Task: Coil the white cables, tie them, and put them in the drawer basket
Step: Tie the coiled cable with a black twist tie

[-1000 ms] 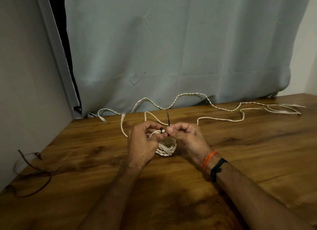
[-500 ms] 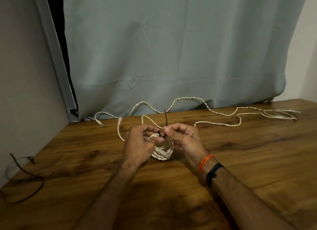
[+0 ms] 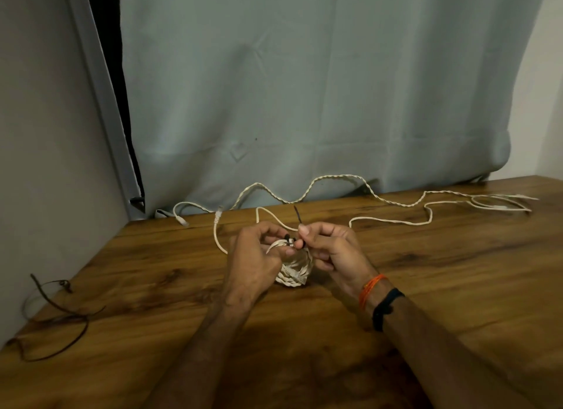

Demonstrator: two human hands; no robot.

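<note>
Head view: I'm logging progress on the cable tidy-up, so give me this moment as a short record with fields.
surface: wooden table
coiled cable: small white coil on the table between both hands
tie: dark tie, one end sticking up above the coil
left hand: grips the coil's top
right hand: pinches the tie
loose cables: white cables uncoiled along the far edge
spare ties: dark strands at the near left
drawer basket: not in view

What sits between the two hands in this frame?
In the head view, the coiled white cable and a dark tie, pinched by left hand and right hand.
</note>
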